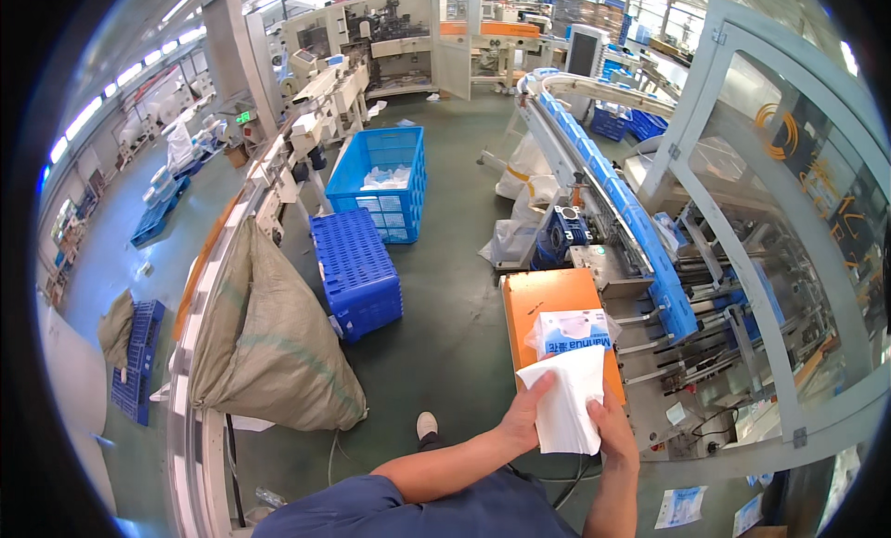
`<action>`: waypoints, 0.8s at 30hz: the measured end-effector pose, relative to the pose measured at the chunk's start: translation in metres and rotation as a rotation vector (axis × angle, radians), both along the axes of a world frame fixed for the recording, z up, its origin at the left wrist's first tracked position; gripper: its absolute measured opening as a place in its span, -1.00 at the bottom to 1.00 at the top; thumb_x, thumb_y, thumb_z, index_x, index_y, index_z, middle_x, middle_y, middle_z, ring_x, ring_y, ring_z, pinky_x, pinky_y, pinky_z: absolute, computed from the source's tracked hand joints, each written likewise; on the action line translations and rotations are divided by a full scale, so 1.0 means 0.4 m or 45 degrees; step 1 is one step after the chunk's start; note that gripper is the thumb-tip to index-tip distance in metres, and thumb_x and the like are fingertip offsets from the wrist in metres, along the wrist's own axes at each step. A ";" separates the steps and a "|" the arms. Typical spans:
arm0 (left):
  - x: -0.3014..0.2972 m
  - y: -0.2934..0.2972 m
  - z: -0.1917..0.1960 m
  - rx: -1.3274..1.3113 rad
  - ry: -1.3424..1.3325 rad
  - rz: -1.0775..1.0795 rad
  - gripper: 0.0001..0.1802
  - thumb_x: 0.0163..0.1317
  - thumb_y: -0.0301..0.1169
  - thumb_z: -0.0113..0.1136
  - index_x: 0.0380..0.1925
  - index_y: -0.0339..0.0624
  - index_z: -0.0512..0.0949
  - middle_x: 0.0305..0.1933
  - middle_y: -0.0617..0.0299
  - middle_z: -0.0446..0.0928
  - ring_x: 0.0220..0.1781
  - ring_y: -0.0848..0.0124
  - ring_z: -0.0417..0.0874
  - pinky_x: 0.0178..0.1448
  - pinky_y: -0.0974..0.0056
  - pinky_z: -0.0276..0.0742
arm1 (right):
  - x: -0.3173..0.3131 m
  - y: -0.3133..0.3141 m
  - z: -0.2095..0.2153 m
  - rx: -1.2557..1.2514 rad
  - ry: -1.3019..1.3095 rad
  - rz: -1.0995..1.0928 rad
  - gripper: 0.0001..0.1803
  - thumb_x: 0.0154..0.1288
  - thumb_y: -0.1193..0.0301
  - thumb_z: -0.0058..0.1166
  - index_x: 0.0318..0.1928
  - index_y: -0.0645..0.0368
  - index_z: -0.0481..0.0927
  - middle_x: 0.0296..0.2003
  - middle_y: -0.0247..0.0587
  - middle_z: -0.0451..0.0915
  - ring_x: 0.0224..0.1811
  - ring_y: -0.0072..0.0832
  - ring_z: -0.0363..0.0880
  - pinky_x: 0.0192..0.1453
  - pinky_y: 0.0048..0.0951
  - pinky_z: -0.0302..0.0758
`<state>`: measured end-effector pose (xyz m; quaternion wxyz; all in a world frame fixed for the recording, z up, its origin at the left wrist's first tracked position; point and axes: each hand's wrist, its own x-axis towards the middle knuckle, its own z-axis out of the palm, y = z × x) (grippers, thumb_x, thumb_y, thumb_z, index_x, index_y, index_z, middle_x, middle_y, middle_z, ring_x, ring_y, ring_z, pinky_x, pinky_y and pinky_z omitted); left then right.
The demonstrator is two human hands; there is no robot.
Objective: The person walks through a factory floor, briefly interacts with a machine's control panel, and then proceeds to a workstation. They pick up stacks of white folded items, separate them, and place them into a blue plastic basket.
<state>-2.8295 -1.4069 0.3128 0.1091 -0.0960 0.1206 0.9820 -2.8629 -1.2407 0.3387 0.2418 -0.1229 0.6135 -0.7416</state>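
Both my hands grip a stack of folded white tissues (568, 403) in front of me, above the near end of the orange cabinet top (529, 301). My left hand (528, 414) is closed on the stack's left side, its thumb on the upper face. On the right edge, my right hand (613, 428) is closed too, its thumb pressed on the paper; the fingers under the stack are hidden. Just beyond the stack, a white and blue tissue pack (574, 330) in clear film lies on the orange top. The stack covers part of its near side.
A conveyor carrying blue packs (603, 171) runs beside a machine with a clear-panelled door frame (729, 232) at right. Leftward stand a blue slotted crate (357, 259), a light-blue crate (401, 199) and a large tan sack (269, 352). Flat printed wrappers (680, 507) lie at lower right.
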 end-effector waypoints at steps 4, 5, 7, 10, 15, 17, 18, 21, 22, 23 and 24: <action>0.016 -0.011 0.023 -0.013 0.112 0.027 -0.26 0.28 -0.04 0.25 0.37 0.10 0.18 0.28 0.23 0.39 0.28 0.26 0.46 0.31 0.07 0.44 | 0.035 -0.012 -0.003 -0.286 -0.319 0.026 0.06 0.01 0.03 0.37 0.39 0.37 0.17 0.28 -0.02 0.38 0.29 -0.29 0.40 0.32 -0.33 0.37; 0.016 -0.011 0.031 -0.028 0.167 0.070 -0.25 0.27 -0.03 0.26 0.38 0.09 0.17 0.29 0.22 0.38 0.28 0.26 0.46 0.32 0.07 0.43 | 0.043 -0.028 0.002 -0.321 -0.319 0.000 0.05 0.02 0.04 0.37 0.39 0.37 0.17 0.27 -0.03 0.38 0.29 -0.30 0.41 0.31 -0.33 0.38; 0.013 -0.019 0.017 -0.116 0.297 0.090 -0.14 0.27 0.04 0.24 0.45 0.06 0.06 0.35 0.17 0.32 0.32 0.25 0.43 0.35 0.09 0.39 | 0.053 -0.046 0.008 -0.391 -0.321 -0.050 0.04 0.03 0.04 0.36 0.38 0.37 0.18 0.26 -0.04 0.40 0.27 -0.31 0.42 0.29 -0.34 0.39; 0.005 -0.062 0.031 -0.298 0.399 0.025 -0.04 0.23 0.14 0.22 0.48 0.02 0.01 0.38 0.14 0.30 0.36 0.24 0.40 0.38 0.10 0.35 | 0.030 -0.016 0.040 -0.244 -0.205 -0.029 -0.04 0.01 0.16 0.40 0.35 0.35 0.25 0.17 -0.07 0.47 0.21 -0.34 0.47 0.26 -0.36 0.41; -0.028 -0.204 0.066 -0.688 0.489 -0.440 0.11 0.11 0.25 0.27 0.50 0.02 -0.04 0.42 0.06 0.24 0.43 0.22 0.31 0.42 0.08 0.28 | -0.066 0.055 0.136 0.426 0.125 0.244 0.00 -0.13 0.28 0.51 0.35 0.28 0.30 0.08 -0.12 0.52 0.09 -0.40 0.51 0.18 -0.38 0.43; -0.036 -0.206 0.069 -0.882 0.577 -0.448 0.15 0.09 0.13 0.37 0.52 0.02 -0.08 0.41 0.05 0.24 0.41 0.23 0.31 0.42 0.14 0.26 | -0.088 0.051 0.172 0.604 0.302 0.324 -0.03 -0.05 0.31 0.47 0.37 0.26 0.27 -0.02 -0.16 0.54 0.05 -0.41 0.52 0.14 -0.38 0.44; -0.032 -0.200 0.082 -1.003 0.646 -0.415 0.15 0.08 0.09 0.40 0.52 0.01 -0.09 0.39 0.05 0.26 0.40 0.24 0.32 0.41 0.16 0.27 | -0.097 0.044 0.182 0.643 0.371 0.325 -0.03 -0.05 0.28 0.48 0.37 0.28 0.27 -0.03 -0.15 0.55 0.05 -0.40 0.52 0.14 -0.36 0.45; -0.025 -0.185 0.086 -1.146 0.622 -0.334 0.11 0.06 -0.24 0.49 0.50 -0.07 -0.04 0.33 0.09 0.32 0.35 0.30 0.36 0.41 0.20 0.26 | -0.109 0.033 0.203 0.631 0.408 0.271 0.02 -0.02 0.25 0.46 0.41 0.26 0.19 -0.01 -0.14 0.53 0.08 -0.38 0.51 0.16 -0.34 0.45; -0.020 -0.179 0.094 -1.165 0.564 -0.302 0.10 0.05 -0.29 0.50 0.49 -0.09 -0.02 0.32 0.09 0.33 0.35 0.30 0.36 0.41 0.19 0.27 | -0.108 0.027 0.196 0.489 0.354 0.229 0.05 -0.03 0.26 0.46 0.43 0.24 0.16 0.01 -0.15 0.51 0.09 -0.40 0.50 0.16 -0.36 0.45; -0.015 -0.174 0.096 -1.184 0.504 -0.268 0.08 0.04 -0.35 0.50 0.48 -0.12 0.01 0.31 0.09 0.33 0.34 0.31 0.35 0.41 0.18 0.27 | -0.107 0.023 0.185 0.347 0.300 0.187 0.07 -0.04 0.26 0.47 0.45 0.22 0.13 0.03 -0.16 0.49 0.10 -0.42 0.50 0.16 -0.37 0.44; -0.013 -0.171 0.085 -1.138 0.461 -0.230 0.05 0.04 -0.39 0.50 0.47 -0.14 0.04 0.29 0.10 0.35 0.33 0.31 0.37 0.39 0.19 0.30 | -0.108 0.030 0.159 0.200 0.199 0.186 0.17 -0.04 0.11 0.46 0.48 0.20 0.03 0.21 -0.08 0.40 0.27 -0.33 0.41 0.30 -0.31 0.37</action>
